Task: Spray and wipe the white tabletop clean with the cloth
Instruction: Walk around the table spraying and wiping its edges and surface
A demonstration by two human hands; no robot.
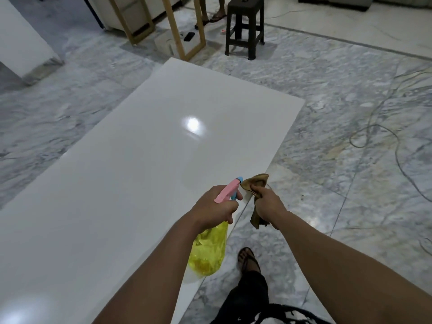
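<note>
left hand [211,206] wrapped around the yellow plastic spray bottle with pink trigger [209,249] over the glossy white tabletop [117,171]; right hand [266,202] clutching the crumpled brown cloth [256,183] at its edge

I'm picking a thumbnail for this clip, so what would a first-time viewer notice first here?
The big glossy white tabletop fills the middle, with a bright light glare near its centre. Over its near right edge, the left hand grips a yellow spray bottle with a pink-and-blue head, and the right hand beside it clutches a brown cloth. A dark stool stands on the marble floor beyond.
</note>
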